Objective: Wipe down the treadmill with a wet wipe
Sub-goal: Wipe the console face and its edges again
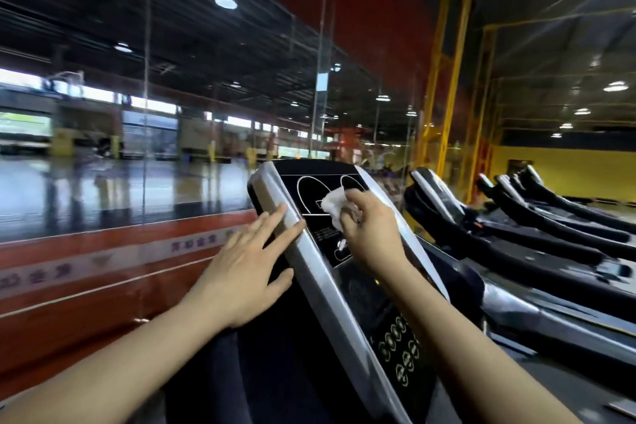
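two hands are up on the treadmill console point(347, 272) in front of me, and i can read both clearly. my right hand point(370, 231) has its fingers curled around a crumpled white wet wipe point(333, 206), pinching it and pressing it against the black display panel point(311, 194) near the top of the console, just over the white oval outlines printed there. part of the wipe sticks out to the left of the fingers; the rest is hidden under the hand.

my left hand point(247, 272) is flat and relaxed, fingers straight and slightly spread, holding nothing. its fingertips rest on the silver side rail point(309, 272) along the left edge of the console, with the thumb pointing toward the rail lower down.

lower on the console i see a cluster of round buttons point(401, 351) with pale rings, well below both hands. the whole view is tilted and a bit blurred. to the right a row of other treadmills point(516, 217) runs away toward a yellow wall point(568, 172). to the left, glass panels point(148, 113) above a red band point(103, 272) with blurred lettering look out over a large shiny floor point(120, 189) with ceiling lamps point(226, 0) overhead.
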### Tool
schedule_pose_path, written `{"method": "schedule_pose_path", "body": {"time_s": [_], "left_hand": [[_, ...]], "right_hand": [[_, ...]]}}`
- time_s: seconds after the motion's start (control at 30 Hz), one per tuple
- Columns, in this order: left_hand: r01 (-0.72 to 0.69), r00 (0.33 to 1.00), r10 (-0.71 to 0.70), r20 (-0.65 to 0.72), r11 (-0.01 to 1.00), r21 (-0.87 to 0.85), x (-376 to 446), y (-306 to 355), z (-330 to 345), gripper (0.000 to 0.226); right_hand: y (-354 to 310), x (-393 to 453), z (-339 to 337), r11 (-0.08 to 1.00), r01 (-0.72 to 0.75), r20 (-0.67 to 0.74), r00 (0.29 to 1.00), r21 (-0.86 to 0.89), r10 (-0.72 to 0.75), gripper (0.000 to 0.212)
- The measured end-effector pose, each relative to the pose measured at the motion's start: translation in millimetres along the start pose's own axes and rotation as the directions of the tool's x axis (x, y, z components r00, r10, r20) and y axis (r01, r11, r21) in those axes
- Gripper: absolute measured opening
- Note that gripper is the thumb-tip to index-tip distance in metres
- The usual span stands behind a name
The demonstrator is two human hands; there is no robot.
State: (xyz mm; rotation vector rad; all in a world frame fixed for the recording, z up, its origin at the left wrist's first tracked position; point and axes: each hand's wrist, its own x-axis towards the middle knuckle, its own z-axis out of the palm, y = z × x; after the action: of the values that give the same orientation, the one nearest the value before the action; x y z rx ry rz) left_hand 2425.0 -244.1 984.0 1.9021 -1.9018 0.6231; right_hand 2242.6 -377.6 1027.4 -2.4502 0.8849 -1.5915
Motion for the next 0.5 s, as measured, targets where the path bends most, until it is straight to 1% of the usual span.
{"method": "schedule_pose_path", "body": {"time_s": [0.1, 0.2, 0.3, 0.37, 0.43, 0.5], "left_hand": [[0.012, 1.000, -0.013, 0.025, 1.000, 0.011, 0.1, 0.5, 3.5, 0.074], [0.034, 0.999, -0.034, 0.031, 0.999, -0.021, -0.7, 3.2, 0.0, 0.076], [0.027, 0.999, -0.026, 0.034, 0.999, -0.044, -1.3, 4.1, -2.0, 0.076], [0.035, 0.998, -0.033, 0.045, 0.998, -0.051, -1.9, 4.9, -3.1, 0.077], [0.036, 0.999, -0.033, 0.039, 0.998, -0.056, -1.2, 5.8, -3.4, 0.078], [0.039, 0.998, -0.037, 0.042, 0.998, -0.054, -0.7, 6.4, -4.4, 0.079]], "right_hand": [[4.9, 47.6, 13.8, 0.996, -0.043, -0.043, 0.998, 0.073, 0.046, 0.028], [5.1, 88.3, 22.0, 0.982, -0.095, -0.122, 0.986, 0.161, 0.116, 0.031], [8.4, 114.7, 31.0, 0.987, -0.057, -0.160, 0.984, 0.153, 0.082, 0.031], [16.4, 125.8, 48.1, 0.984, -0.087, -0.104, 0.989, 0.157, 0.104, 0.034], [24.0, 128.5, 72.2, 0.974, -0.166, 0.005, 0.986, 0.156, 0.168, 0.033], [26.5, 123.3, 90.5, 0.950, -0.217, 0.048, 0.976, 0.224, 0.212, 0.035]]}}
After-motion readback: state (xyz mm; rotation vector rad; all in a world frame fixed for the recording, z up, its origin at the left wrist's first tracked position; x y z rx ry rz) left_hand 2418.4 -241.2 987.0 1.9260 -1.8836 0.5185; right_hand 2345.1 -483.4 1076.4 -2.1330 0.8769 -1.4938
